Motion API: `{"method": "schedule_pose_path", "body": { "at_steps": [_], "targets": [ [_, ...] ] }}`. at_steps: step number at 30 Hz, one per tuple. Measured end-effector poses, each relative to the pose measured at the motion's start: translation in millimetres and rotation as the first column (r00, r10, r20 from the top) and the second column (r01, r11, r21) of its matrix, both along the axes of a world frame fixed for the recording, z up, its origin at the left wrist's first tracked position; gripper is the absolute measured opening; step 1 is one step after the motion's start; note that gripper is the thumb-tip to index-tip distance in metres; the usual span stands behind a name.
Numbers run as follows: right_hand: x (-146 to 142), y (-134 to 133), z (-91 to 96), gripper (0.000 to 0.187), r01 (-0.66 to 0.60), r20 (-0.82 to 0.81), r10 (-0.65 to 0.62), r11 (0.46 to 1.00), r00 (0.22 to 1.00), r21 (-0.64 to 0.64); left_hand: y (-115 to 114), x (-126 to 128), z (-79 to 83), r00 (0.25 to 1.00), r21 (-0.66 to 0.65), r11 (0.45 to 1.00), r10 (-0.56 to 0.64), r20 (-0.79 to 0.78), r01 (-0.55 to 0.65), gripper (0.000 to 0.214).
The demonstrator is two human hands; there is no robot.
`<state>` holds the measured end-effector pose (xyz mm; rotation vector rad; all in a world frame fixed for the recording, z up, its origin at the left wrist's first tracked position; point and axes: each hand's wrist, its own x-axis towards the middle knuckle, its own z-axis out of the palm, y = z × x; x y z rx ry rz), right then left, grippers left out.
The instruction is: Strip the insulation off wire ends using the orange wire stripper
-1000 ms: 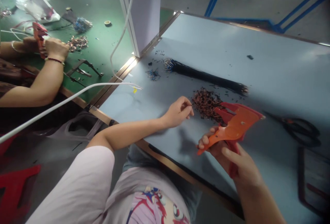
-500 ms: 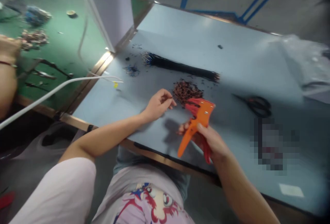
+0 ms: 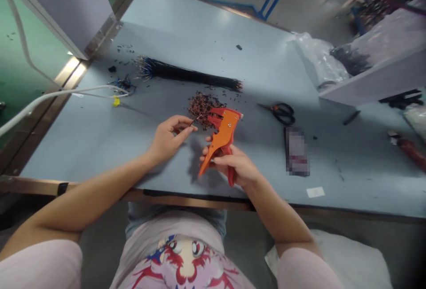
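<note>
My left hand (image 3: 170, 138) pinches a thin dark wire (image 3: 196, 119) between thumb and forefinger, its end pointing toward the stripper's jaws. Wrapped round the handles of an orange and red wire stripper (image 3: 223, 133) is my right hand (image 3: 241, 165). The stripper's red jaws face left, a little right of the wire; whether they touch it I cannot tell. Under and behind the jaws lies a heap of small reddish-brown scraps (image 3: 201, 103). Farther back a long bundle of black wires (image 3: 193, 74) lies across the table, with bare-looking ends at both sides.
Black-handled scissors (image 3: 282, 114) and a blurred-out flat object (image 3: 297, 151) lie on the blue table (image 3: 266, 67) to the right. A white cable (image 3: 66, 93) with a yellow tag comes in from the left. Plastic bags (image 3: 319, 60) and a grey panel (image 3: 372, 74) stand at right.
My view has swung to the right, so another person's arm at far left is out of sight. The wire in my left fingers shows more clearly. Both hands keep their grip.
</note>
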<state>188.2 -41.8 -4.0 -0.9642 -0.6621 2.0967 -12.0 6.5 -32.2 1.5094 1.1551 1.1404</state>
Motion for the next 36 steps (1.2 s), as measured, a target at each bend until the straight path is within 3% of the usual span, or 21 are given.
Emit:
{"method": "schedule_pose_path", "body": {
  "at_steps": [3, 10, 17, 23, 36],
  "targets": [
    [-4, 0, -2.0, 0.039, 0.012, 0.042, -0.012, 1.0, 0.999, 0.004, 0, -1, 0.1, 0.998, 0.092, 0.995, 0.043, -0.047, -0.039, 0.012],
    [-6, -4, 1.5, 0.034, -0.084, -0.051, 0.086, 0.996, 0.995, 0.039, 2, -1, 3.7, 0.995, 0.192, 0.979, 0.076, -0.063, -0.062, 0.008],
    [-7, -8, 5.1, 0.033, -0.158, -0.037, 0.158, 0.987, 0.987, 0.02, 1, 0, 1.3, 0.999, 0.14, 0.989, 0.051, -0.014, -0.049, 0.007],
    [-6, -8, 4.8, 0.029, -0.174, -0.057, 0.176, 0.984, 0.983, 0.046, 0, 0, 4.8, 0.999, 0.177, 0.984, 0.031, -0.016, -0.028, 0.005],
    [-5, -9, 5.5, 0.029, -0.191, -0.037, 0.193, 0.98, 0.981, 0.055, -5, -5, 17.1, 0.983, 0.411, 0.911, 0.113, -0.144, -0.045, 0.006]
  ]
}}
